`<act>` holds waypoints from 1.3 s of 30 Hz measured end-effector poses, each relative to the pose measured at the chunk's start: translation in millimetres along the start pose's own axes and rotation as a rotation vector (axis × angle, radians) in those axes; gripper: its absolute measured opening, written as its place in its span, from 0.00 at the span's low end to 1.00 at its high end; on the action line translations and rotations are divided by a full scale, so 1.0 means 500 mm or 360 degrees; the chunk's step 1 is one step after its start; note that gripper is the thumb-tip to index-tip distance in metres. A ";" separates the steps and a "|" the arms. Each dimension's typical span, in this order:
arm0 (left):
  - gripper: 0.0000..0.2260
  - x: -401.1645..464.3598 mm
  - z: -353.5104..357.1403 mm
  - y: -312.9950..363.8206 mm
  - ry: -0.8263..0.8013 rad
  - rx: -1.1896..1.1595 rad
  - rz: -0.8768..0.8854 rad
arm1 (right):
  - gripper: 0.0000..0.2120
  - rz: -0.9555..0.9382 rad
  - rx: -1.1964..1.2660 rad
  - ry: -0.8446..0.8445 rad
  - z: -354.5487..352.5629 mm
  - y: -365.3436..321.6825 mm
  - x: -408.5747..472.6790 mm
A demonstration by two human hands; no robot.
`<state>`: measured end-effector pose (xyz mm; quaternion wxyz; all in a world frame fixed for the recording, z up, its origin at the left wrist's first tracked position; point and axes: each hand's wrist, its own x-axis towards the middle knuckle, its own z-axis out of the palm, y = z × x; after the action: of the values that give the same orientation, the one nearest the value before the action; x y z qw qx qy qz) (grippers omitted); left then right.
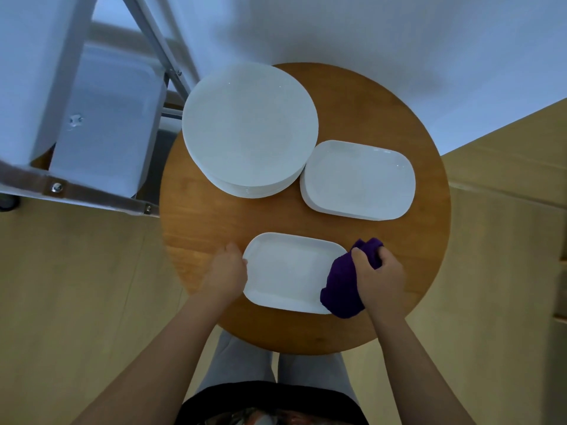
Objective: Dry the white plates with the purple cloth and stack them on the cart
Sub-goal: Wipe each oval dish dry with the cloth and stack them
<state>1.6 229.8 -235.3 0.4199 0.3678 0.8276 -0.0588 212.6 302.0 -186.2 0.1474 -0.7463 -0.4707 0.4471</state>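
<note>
Now your left hand (228,273) holds the rectangular plate's (288,271) edge on the round table (429,240), while your right hand (379,279) grips the bunched purple cloth (340,289) at the opposite end. Sweep from there toward your bracing fingers, keeping the plate pinned flat.

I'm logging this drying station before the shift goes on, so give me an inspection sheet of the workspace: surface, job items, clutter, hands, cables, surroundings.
Surface: round wooden table, with plates on it.
Job's things: stack of round white plates at the far left; stack of rectangular plates to its right; single rectangular plate nearest the person; purple cloth lying over that plate's right end.
Clutter: nothing seen.
Grippers: left hand holds the single plate's left edge; right hand grips the cloth.
Cables: nothing seen.
Surroundings: metal-framed cart with a pale tray to the left; light wooden floor; white wall behind.
</note>
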 end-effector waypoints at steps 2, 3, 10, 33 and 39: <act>0.09 0.006 0.000 -0.002 -0.0004 0.0012 0.0011 | 0.09 -0.0172 0.0001 0.0056 -0.006 -0.033 0.009; 0.08 0.007 -0.001 -0.002 -0.0005 0.0022 0.0016 | 0.11 -0.0278 -0.0018 0.0053 -0.007 -0.056 0.020; 0.10 -0.002 -0.005 0.003 0.0032 0.0178 0.0064 | 0.12 -0.0714 -0.0717 -0.0283 0.078 -0.177 0.163; 0.09 -0.010 0.012 0.009 0.0151 0.0061 -0.0061 | 0.17 -0.0203 -0.0464 -0.0881 -0.025 -0.107 0.041; 0.07 -0.015 0.014 0.012 0.0127 0.0076 -0.0074 | 0.19 0.0115 -0.0094 -0.0523 -0.023 0.009 -0.006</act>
<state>13.0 226.8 -233.1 0.3762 0.3605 0.8504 -0.0734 223.7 299.5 -181.2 0.0302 -0.6836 -0.4743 0.5540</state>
